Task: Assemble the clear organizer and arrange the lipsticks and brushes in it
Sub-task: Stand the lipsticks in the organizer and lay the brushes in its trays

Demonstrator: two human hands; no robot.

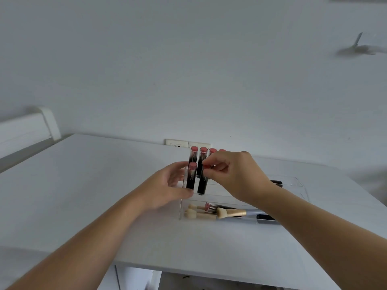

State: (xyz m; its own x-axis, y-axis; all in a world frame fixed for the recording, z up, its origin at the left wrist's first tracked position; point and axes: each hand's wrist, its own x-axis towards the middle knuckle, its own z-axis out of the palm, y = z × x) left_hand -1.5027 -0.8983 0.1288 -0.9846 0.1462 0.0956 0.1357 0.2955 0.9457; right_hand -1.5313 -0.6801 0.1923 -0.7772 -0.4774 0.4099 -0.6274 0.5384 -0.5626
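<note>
While the right hand is pinching the pink cap of a lipstick between thumb and forefinger, that tube is standing upright, long axis vertical, its black base pointing down toward the front tier of the clear organizer. It is sitting just beside a second front-row lipstick, with a back row of lipsticks standing upright directly behind. The left hand is cupping the organizer's left end, fingers curved round the clear wall and thumb against the second tube; it appears to be steadying rather than lifting. Whether the pinched tube's base is already seated in its slot cannot be told through the clear plastic. Judged from this, the coming move is turning on a straight downward line, and the right hand is the nearer one. Brushes are lying flat in the low front tray, left to right along the bench.
</note>
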